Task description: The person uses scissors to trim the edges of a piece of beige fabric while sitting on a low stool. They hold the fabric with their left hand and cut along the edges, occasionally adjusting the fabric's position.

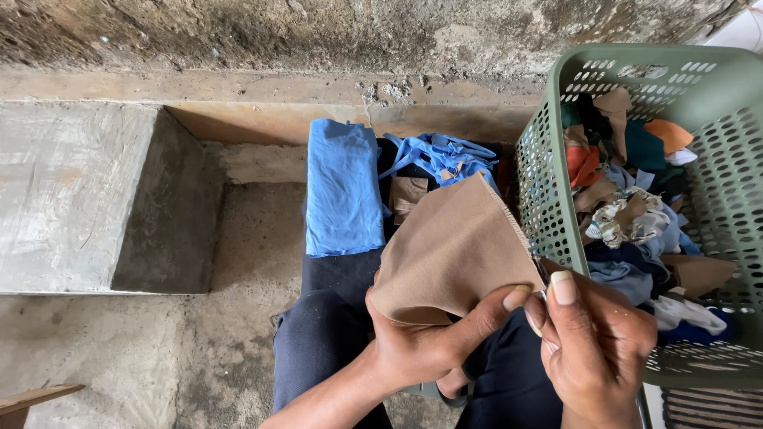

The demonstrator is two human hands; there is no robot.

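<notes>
Now both hands pinch a tan cloth scrap [449,250] above the lap: the left hand [421,342] grips its lower edge, the right hand [592,338] its right corner, beside the green basket [548,206]. Judging by this, folding is underway; next calls for aligning edges.

a: you're working in soft, even daylight; nothing glares.
b: shadows?
a: a dim one fills the recess beside the concrete block [75,195], and your lap is dark.
b: sharpness?
a: crisp at centre, lines bowing slightly toward the edges.
</notes>
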